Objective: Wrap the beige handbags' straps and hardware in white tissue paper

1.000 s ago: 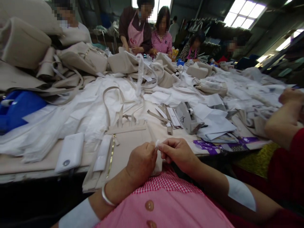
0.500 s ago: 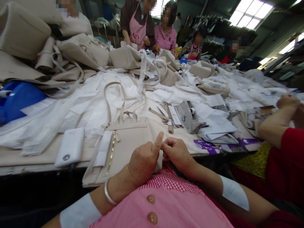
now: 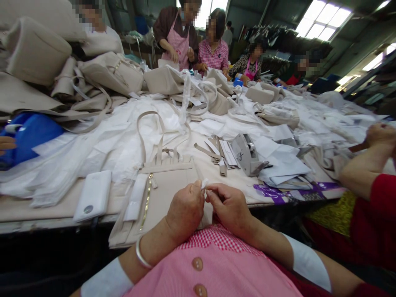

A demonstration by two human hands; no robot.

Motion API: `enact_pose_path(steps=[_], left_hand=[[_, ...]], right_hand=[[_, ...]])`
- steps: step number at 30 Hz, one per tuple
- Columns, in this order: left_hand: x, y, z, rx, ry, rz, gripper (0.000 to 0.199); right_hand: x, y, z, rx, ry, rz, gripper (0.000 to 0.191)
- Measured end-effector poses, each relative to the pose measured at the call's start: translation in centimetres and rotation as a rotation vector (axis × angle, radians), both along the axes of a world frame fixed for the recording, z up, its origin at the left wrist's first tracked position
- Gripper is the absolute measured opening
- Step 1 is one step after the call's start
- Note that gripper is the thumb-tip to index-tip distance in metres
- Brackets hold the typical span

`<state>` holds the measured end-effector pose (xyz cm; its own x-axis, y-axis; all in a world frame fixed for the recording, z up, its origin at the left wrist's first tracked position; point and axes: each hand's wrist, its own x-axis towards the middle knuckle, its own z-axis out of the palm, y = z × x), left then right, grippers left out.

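Note:
My left hand (image 3: pixel 186 209) is closed, and a small white piece (image 3: pixel 204 183), perhaps paper or tape, pokes out at its fingertips. My right hand (image 3: pixel 230 206) meets it there with thumb and forefinger pinched; what the right fingers hold is hidden. Both hands are above the lower right part of a beige handbag (image 3: pixel 168 185), which lies at the table edge. It has a gold zipper (image 3: pixel 146 202), a white wrapped strip (image 3: pixel 136 198) on its left side and a long strap (image 3: pixel 142 128) reaching back.
Left of the bag lies a white handheld device (image 3: pixel 93 194). A grey tape dispenser (image 3: pixel 244 154) stands beside beige and white strips (image 3: pixel 227 152). White sheets (image 3: pixel 281 159) are at the right. Beige bags (image 3: pixel 163 80) are heaped behind. A co-worker's arm (image 3: pixel 368 156) is at the right edge.
My left thumb has come down from pointing up, and the small white piece now shows at its tip. My right fingers have shifted slightly. The bag stays in place.

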<state>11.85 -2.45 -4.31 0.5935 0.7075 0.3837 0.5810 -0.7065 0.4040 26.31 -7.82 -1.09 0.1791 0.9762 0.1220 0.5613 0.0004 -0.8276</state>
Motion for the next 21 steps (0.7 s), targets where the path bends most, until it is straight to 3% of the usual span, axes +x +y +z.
enact_pose_path(steps=[5, 9, 13, 16, 21], left_hand=[[-0.4, 0.2, 0.9, -0.251, -0.240, -0.038, 0.026], [-0.8, 0.4, 2.3, -0.583, -0.337, -0.142, 0.029], [-1.1, 0.6, 2.7, -0.772, -0.479, -0.152, 0.030], [-1.1, 0.8, 2.5, -0.950, -0.588, -0.173, 0.031], [-1.1, 1.1, 2.7, -1.200, -0.749, -0.218, 0.029]], right_hand=[[-0.1, 0.7, -1.0, -0.107, 0.140, -0.140, 0.029], [0.0, 1.4, -1.3, -0.181, 0.375, -0.096, 0.032], [0.0, 2.1, -1.5, -0.268, 0.640, -0.003, 0.032], [0.3, 2.6, -1.8, -0.196, 0.671, 0.106, 0.034], [1.7, 3.4, -2.4, -0.009, 0.541, 0.264, 0.025]])
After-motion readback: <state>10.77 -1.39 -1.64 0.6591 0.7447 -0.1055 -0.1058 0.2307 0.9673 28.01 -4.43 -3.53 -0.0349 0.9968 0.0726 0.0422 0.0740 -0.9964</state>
